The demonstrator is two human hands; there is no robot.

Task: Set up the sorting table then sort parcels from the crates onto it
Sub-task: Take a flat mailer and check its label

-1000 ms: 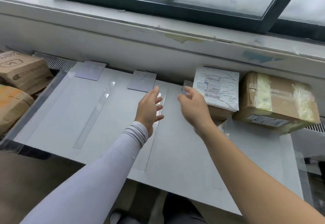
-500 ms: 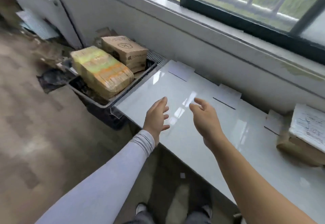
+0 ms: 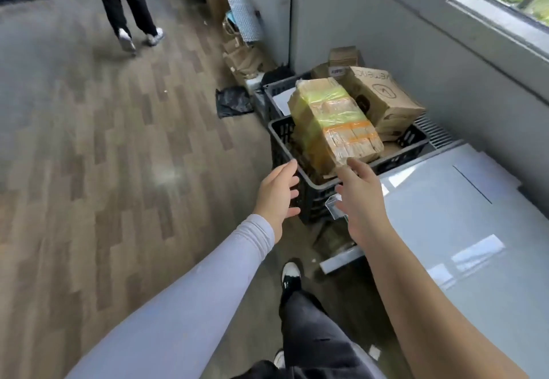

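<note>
Fingers of both hands, left [image 3: 277,197] and right [image 3: 361,203], are spread and hold nothing, reaching toward the taped parcel [image 3: 334,123] in the black crate [image 3: 285,146] beside the bench [image 3: 463,230]. The brown box [image 3: 383,96] behind it bears inverted print, unreadable.

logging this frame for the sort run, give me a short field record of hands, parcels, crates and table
left hand: left hand, open, beside the crate's near corner, holding nothing
right hand: right hand, open, fingers reaching toward the taped parcel, contact unclear
top parcel: brown cardboard parcel wrapped in yellow and orange tape, tilted in the crate
second parcel: plain brown cardboard box with printed logo, behind it
near crate: black slatted plastic crate, on the floor
far crate: second black plastic crate, behind the first
table: glossy white sorting table, right of the crates
</note>
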